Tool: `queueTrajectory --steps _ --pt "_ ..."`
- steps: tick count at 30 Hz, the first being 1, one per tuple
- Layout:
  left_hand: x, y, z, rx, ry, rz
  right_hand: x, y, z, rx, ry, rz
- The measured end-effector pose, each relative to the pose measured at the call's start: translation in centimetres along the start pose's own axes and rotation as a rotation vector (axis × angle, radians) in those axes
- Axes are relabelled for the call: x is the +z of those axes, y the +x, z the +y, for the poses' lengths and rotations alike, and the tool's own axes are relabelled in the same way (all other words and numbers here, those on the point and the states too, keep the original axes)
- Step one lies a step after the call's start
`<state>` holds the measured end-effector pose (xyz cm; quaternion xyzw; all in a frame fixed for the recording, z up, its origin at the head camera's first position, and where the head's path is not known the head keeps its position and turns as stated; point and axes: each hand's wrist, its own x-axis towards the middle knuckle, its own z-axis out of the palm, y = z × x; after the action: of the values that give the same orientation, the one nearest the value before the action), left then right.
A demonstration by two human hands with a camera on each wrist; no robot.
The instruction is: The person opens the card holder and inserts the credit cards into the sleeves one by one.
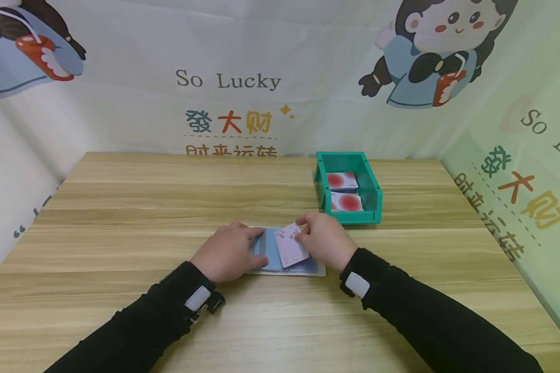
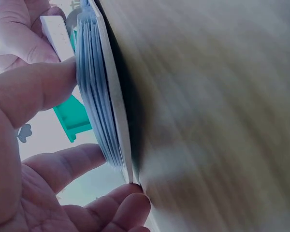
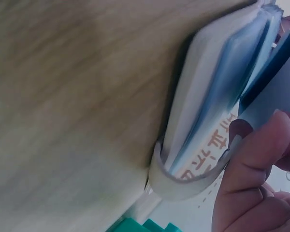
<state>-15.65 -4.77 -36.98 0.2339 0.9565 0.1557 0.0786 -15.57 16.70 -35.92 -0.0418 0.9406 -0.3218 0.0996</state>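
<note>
A small card album (image 1: 271, 249) lies spread on the table in front of me, its pale blue sleeves showing. My left hand (image 1: 227, 253) holds its left side, thumb and forefinger lying over the page. In the left wrist view the thumb presses against the stack of sleeves (image 2: 94, 92), and other fingers meet the cover's edge. Between the thumb and fingers of my right hand (image 1: 327, 240) is a pinkish-white printed card (image 1: 290, 248), tilted over the right-hand page. The right wrist view shows the card (image 3: 275, 89) apart from the album's curved cover flap (image 3: 176, 186) below.
A green open bin (image 1: 376, 199) stands beyond my right hand. Inside it are cards with red circles (image 1: 347, 202), lying in two groups. The wood-grain table (image 1: 168, 202) reaches back to a printed cloth wall (image 1: 135, 103).
</note>
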Motion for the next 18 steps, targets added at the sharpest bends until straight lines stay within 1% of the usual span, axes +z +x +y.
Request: queueTrajectory --steps 3,6,13,18 --pt "0.0 0.0 0.0 -0.006 -0.006 -0.006 0.3 0.0 -0.2 0.0 -0.02 0.001" --pt "0.1 0.0 0.1 -0.004 -0.018 -0.01 0.6 0.0 -0.4 0.004 -0.028 -0.015" --pt "0.4 0.1 0.0 0.006 -0.035 -0.003 1.3 -0.1 -0.7 -0.003 -0.008 -0.047" --pt "0.5 0.1 0.0 0.004 -0.039 -0.001 1.5 -0.3 -0.8 -0.015 -0.042 -0.046"
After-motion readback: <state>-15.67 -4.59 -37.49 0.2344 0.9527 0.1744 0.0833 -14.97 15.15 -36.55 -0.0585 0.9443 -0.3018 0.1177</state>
